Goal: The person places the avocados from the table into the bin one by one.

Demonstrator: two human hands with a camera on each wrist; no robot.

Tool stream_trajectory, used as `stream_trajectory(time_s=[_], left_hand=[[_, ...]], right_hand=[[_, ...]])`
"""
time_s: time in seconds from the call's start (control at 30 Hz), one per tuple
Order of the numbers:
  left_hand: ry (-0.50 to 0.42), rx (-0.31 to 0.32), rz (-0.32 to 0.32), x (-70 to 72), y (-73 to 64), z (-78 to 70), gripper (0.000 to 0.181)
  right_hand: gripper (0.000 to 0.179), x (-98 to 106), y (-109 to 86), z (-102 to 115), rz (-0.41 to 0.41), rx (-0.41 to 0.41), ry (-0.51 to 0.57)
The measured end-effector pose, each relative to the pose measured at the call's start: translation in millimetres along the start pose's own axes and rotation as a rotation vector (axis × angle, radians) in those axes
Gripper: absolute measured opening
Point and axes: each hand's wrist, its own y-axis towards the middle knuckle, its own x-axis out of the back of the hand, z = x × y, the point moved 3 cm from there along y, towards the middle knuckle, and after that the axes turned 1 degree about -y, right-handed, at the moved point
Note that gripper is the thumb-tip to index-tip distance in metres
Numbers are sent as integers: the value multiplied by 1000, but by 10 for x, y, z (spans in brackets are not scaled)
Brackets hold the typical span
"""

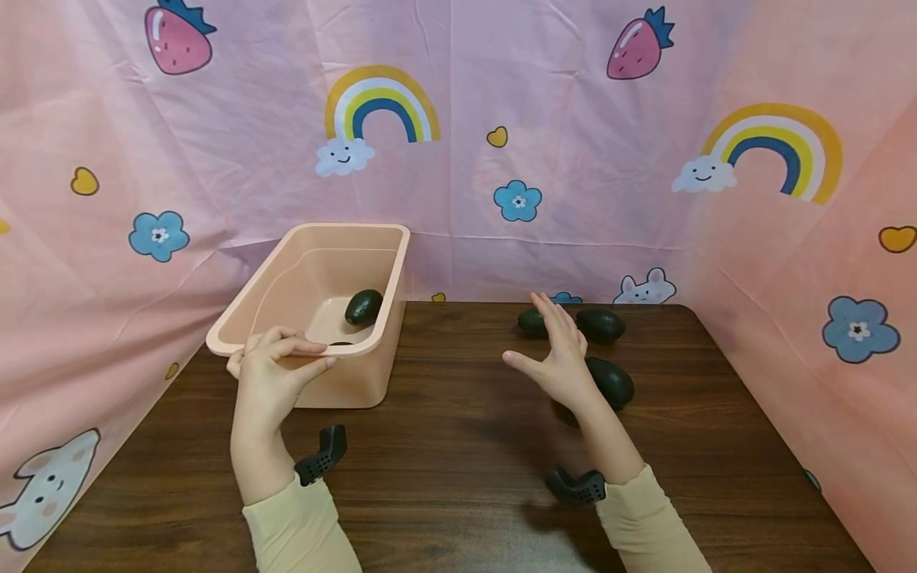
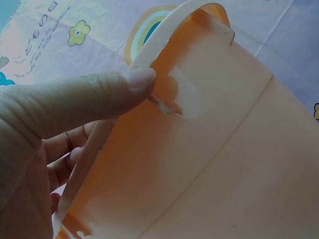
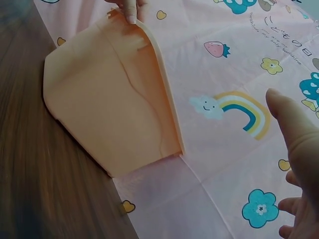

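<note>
My left hand (image 1: pixel 275 370) pinches the near rim of a peach-coloured plastic bin (image 1: pixel 390 342), its thumb outside and fingers over the edge. The left wrist view shows that thumb (image 2: pixel 114 94) against the rim. Inside the bin lies a dark green avocado (image 1: pixel 364 307); a second one barely shows behind the near rim. My right hand (image 1: pixel 562 358) is held over the table with fingers and thumb spread, holding nothing. Around it are an avocado (image 1: pixel 610 383) by the wrist, another (image 1: pixel 600 325) behind it, and one (image 1: pixel 532 322) partly covered by the fingers. A further dark shape is mostly hidden beneath the wrist.
The brown wooden table (image 1: pixel 458 477) has a patterned pink cloth (image 1: pixel 466 175) hanging at its back and both sides. The bin stands at the back left, close to the cloth. Black camera mounts (image 1: pixel 322 455) are strapped on both wrists.
</note>
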Motion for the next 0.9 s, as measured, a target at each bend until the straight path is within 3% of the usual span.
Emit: stream_trajectory(time_s=[0.47,0.9], left_hand=[[1,-2,2,-10,-3,-2,19],[1,-6,-6,-10,0,5,19]], right_hand=[[92,233,-104,-198,-48,25,12],[89,480,-100,-424,-27,32,-18]])
